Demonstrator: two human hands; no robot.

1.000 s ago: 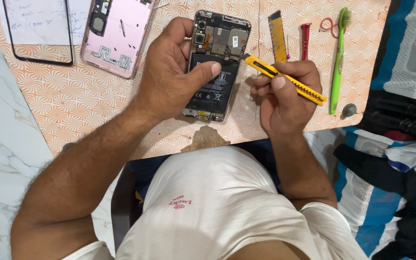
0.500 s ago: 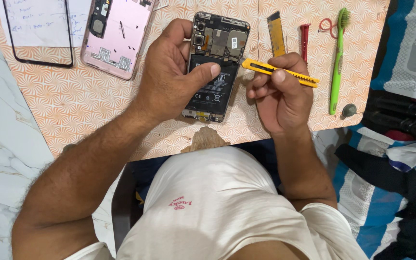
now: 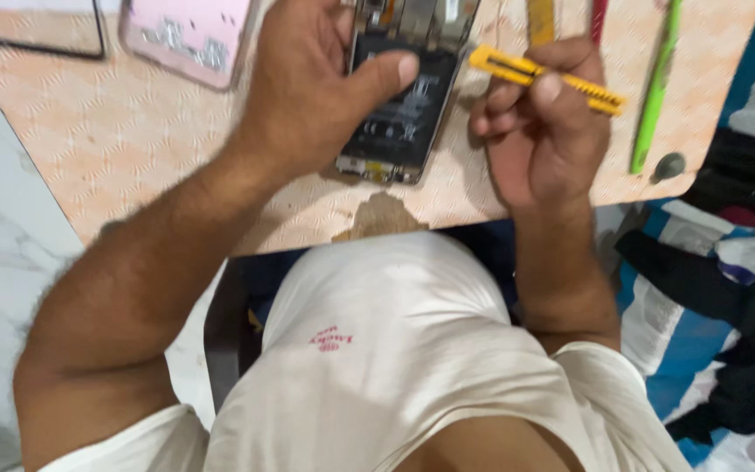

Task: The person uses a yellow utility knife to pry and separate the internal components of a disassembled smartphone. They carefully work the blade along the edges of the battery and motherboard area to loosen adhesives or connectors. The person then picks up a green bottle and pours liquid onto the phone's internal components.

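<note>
The fingers of the right hand are curled together and clamped on a yellow utility knife, the thumb pressed on its body. The knife lies slantwise across the fist, its left end just beside the right edge of an opened phone; whether it touches the phone cannot be told. The left hand covers the phone's left side, its thumb laid flat across the dark battery and its fingers wrapped round the far edge, so this hand is closed on the phone. The phone lies face down on the counter, a patterned orange-and-cream surface, near its front edge, where a worn patch shows. To the left, a pink phone back cover lies well apart from the phone, with a black-rimmed glass panel beside it. To the right of the knife lie a green pen-like tool, a small dark round piece and, at the top edge, parts of a yellow tool and a red tool. Striped blue cloth lies beyond the counter.
</note>
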